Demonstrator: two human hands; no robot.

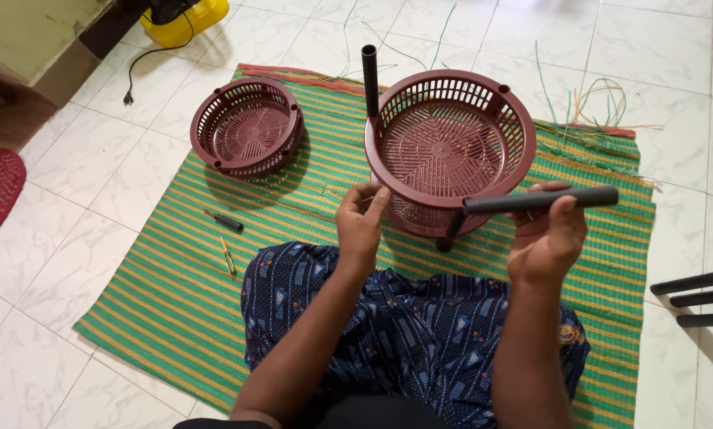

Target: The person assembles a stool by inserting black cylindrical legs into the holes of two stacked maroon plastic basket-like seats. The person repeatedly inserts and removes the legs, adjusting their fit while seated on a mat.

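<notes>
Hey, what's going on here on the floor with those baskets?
A person sits on a striped green mat. Their left hand grips the rim of a round maroon plastic basket, which already has a black tube standing upright at its far edge. Their right hand holds another black tube sideways. A second basket, two screwdrivers and spare tubes lie nearby.

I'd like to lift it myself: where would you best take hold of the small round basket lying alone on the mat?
Probably by the rim of the small basket, from above: it sits upright and open, and its thick rim stands clear of the mat all round.
</notes>
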